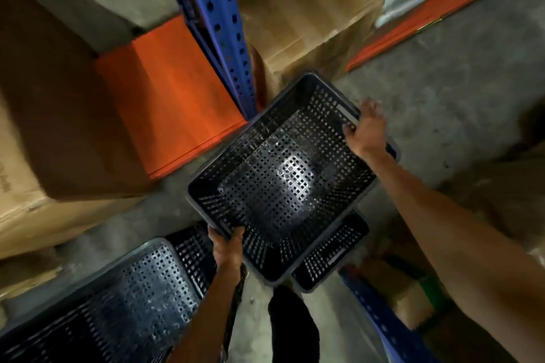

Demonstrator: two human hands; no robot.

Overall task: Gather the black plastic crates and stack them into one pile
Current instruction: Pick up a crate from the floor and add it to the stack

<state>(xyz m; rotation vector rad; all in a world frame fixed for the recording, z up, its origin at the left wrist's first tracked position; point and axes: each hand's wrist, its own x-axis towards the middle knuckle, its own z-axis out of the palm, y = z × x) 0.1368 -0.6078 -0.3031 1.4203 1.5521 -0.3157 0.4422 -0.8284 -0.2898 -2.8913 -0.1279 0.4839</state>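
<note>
Left hand (227, 247) clamped on the near rim of a black perforated crate (290, 177), right hand (366, 130) gripping its far right rim. Held above a second crate (330, 253) on the concrete floor (442, 103); a third crate (118, 298) at near left. Hemmed in at far left by a blue perforated rack upright (224, 23), orange beam (174, 97) and cardboard boxes (303, 18). Open floor to the right.
</note>
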